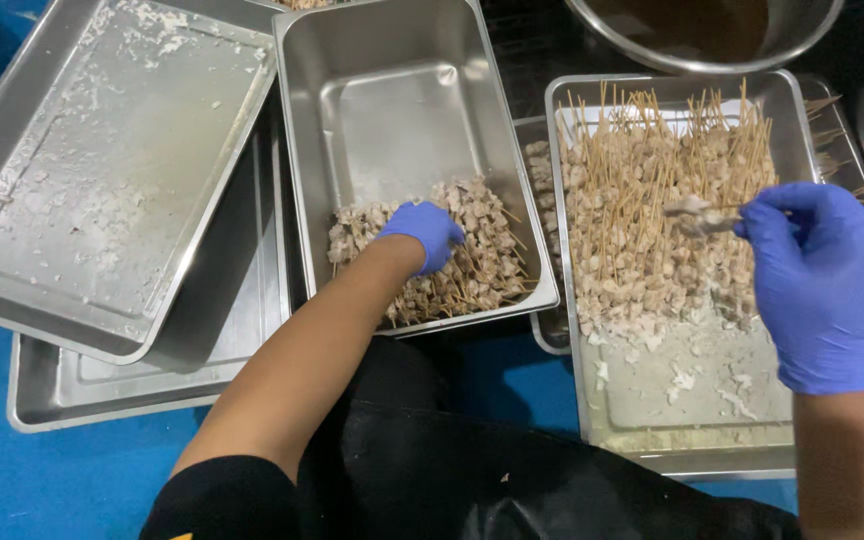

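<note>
The skewer (700, 218) lies level, its long axis left to right, meat end toward the middle tray (392, 100), pinched at its right end in the right hand (824, 285) over the heaped right tray (687, 440). The left hand (424, 235), its grip curled loosely, presses on the laid skewers (477, 275) in that middle tray.

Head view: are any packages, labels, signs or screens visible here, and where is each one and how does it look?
None are in view: no package, label, sign or screen.
Only bare steel trays, with skewers piled in the right tray, a round bowl at the top, and a blue floor.
The gloved hands carry nothing printed: left hand, right hand.
</note>
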Tool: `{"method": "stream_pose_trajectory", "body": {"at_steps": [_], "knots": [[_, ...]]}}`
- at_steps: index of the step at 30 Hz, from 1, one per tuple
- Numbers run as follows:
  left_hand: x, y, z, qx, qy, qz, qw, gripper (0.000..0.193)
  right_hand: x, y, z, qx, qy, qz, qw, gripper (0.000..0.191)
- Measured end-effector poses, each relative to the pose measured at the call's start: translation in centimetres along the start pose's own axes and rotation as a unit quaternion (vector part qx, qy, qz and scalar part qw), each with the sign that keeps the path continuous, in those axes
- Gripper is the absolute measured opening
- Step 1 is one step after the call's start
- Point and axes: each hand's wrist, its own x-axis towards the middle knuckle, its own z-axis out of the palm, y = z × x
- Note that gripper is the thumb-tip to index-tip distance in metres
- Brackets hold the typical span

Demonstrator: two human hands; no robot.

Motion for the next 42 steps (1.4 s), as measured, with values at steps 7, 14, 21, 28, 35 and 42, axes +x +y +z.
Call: {"method": "stream_pose_trajectory", "body": {"at_steps": [7,14,21,28,35,42], "knots": [[-0.6,1.1,-0.7,0.072,-0.051,0.009,0.996,0.028,4.1,-2.3,11.2,0.166,-0.047,-0.049,0.984,0.011],[-0.2,0.5,-0.5,0.129,-0.064,0.021,0.989,0.026,5.7,0.7,26.8,0.141,-0.067,-0.047,0.987,0.010],[0.2,-2.3,1.3,-0.161,0.151,-0.017,0.975,0.030,1.3,5.3,29.7,0.032,-0.180,-0.069,0.981,0.012],[0.7,-2.8,3.0,-0.205,0.083,-0.089,0.971,0.035,-1.0,3.7,24.6,-0.062,-0.334,-0.173,0.925,0.015],[0.5,0.8,1.8,-0.237,0.187,-0.027,0.953,0.033,-3.4,5.9,11.8,-0.080,-0.268,-0.080,0.957,0.012],[-1.1,12.2,-5.6,-0.149,0.051,0.084,0.984,0.034,-1.9,22.7,-1.7,-0.186,-0.063,0.106,0.975,0.022]]}}
